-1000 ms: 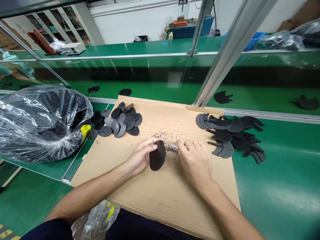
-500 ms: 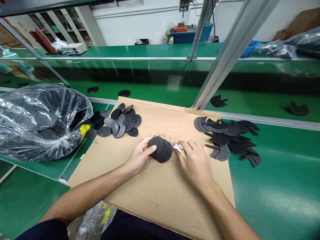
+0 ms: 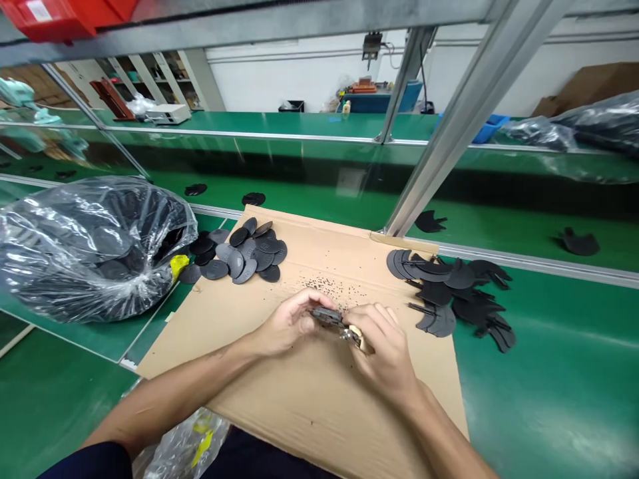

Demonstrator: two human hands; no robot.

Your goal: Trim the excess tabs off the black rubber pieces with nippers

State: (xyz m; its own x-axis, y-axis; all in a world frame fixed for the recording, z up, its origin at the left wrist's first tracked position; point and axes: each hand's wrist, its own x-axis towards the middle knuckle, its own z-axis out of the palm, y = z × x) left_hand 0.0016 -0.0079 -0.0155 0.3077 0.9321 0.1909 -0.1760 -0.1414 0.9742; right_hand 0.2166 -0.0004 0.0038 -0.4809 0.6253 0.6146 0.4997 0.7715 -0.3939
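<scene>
Discs of thin black plastic (image 3: pixel 327 316) are pinched edge-on, above the flat brown cardboard sheet (image 3: pixel 279 392), by nearly closed fingers of the left hand (image 3: pixel 288 324). Metal cutters with pale yellow handles (image 3: pixel 356 336) are gripped in the right hand's (image 3: pixel 380 336) curled fingers. The discs are judged light, stiff, slightly slippery, best held by opposite rims.

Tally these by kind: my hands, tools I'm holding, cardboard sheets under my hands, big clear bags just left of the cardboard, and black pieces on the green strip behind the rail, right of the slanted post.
Left hand and right hand: 2
Hand tool: 1
Cardboard sheet: 1
Clear bag: 1
Black pieces: 2
Total: 7
</scene>
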